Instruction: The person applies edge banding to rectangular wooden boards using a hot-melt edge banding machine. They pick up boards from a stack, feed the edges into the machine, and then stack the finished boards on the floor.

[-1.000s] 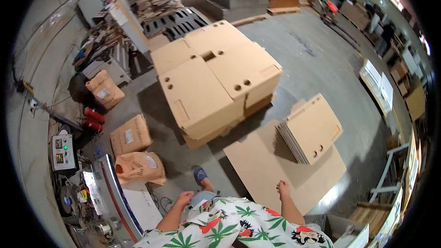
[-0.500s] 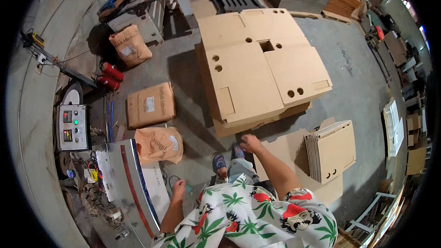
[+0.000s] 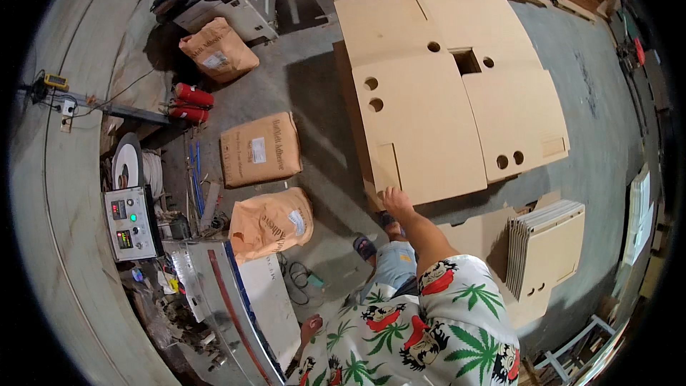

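Note:
A tall stack of large tan cardboard sheets (image 3: pixel 443 100) with round holes and a square cut-out fills the upper middle. My right hand (image 3: pixel 395 201) reaches forward and lies with fingers spread on the stack's near edge, beside a small rectangular slot. My left hand (image 3: pixel 311 327) hangs low at my side, next to the white panel (image 3: pixel 270 293) of a metal machine; its fingers are too small to read. My patterned shirt covers the lower middle.
Two tan paper sacks (image 3: pixel 270 221) and a brown sack (image 3: pixel 259 149) lie on the concrete floor at left, with red cylinders (image 3: pixel 189 104) behind. A control box (image 3: pixel 130 223) sits by the machine. A smaller stack of cut cardboard pieces (image 3: pixel 547 246) lies at right.
My view has swung left and closer to the big stack. My right hand has risen from near my leg onto the stack's near edge. My left hand stays by the machine.

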{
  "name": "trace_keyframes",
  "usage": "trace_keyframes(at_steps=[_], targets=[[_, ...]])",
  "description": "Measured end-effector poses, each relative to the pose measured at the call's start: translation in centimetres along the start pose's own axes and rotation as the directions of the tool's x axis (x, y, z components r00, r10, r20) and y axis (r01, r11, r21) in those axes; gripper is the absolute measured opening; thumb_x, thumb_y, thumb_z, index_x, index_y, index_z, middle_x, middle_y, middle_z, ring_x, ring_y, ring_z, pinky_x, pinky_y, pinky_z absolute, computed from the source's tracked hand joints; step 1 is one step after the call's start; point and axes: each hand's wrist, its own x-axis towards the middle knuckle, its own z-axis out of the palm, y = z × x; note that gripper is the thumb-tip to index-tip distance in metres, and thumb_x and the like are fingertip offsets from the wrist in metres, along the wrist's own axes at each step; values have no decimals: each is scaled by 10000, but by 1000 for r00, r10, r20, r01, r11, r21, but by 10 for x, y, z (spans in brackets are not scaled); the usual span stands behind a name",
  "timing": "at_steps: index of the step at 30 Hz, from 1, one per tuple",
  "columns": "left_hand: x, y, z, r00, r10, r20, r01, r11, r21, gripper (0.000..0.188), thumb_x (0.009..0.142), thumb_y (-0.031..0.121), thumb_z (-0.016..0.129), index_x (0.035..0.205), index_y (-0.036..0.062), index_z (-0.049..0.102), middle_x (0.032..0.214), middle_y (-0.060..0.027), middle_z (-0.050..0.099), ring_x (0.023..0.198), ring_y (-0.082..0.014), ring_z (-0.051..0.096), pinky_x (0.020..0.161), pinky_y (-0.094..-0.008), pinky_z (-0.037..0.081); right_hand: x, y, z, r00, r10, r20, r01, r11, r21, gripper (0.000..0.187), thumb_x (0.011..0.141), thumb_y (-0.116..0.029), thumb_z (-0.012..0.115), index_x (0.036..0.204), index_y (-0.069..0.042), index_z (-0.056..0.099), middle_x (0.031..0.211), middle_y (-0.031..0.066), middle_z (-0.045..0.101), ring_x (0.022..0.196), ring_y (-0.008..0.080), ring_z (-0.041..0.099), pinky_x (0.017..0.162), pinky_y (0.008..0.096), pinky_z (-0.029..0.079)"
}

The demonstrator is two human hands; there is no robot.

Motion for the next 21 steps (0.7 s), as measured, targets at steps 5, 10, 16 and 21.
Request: trace_keyframes(at_steps=[5, 10, 16, 21], targets=[[39, 4, -7, 934, -252, 253, 350, 781, -516, 318, 1096, 265, 540, 886, 27, 537, 725, -50, 518, 644, -174, 501, 637, -379, 443, 12, 2, -19, 990, -138, -6, 139, 989, 55, 274, 899, -265, 666, 1090, -70, 642, 999, 94, 638, 903, 261, 679, 640, 379, 584], [58, 47, 15, 902, -403, 157, 425, 893, -149, 260, 1092, 235, 531, 960, 17, 583, 675, -13, 462, 636, -153, 501, 626, -353, 428, 16, -8, -75, 985, -167, 50, 157, 975, 159, 443, 846, -314, 747, 1137, -6, 617, 1018, 147, 659, 937, 300, 692, 684, 407, 596], [81, 92, -1, 971, -240, 16, 240, 971, -12, 395, 1016, 360, 665, 969, -25, 592, 777, -3, 547, 674, -148, 459, 669, -318, 420, -3, -51, -158, 937, -331, 114, 282, 907, 313, 539, 775, -273, 783, 1190, 26, 610, 1097, 216, 680, 1022, 384, 692, 847, 480, 586], [117, 176, -35, 985, -147, -90, 122, 963, -239, 497, 953, 373, 740, 1218, -38, 651, 998, -145, 699, 924, -221, 652, 851, -357, 519, -43, -111, -270, 929, -370, -1, 330, 827, 454, 540, 724, -253, 787, 1159, 24, 628, 1096, 227, 681, 991, 400, 704, 825, 488, 591]])
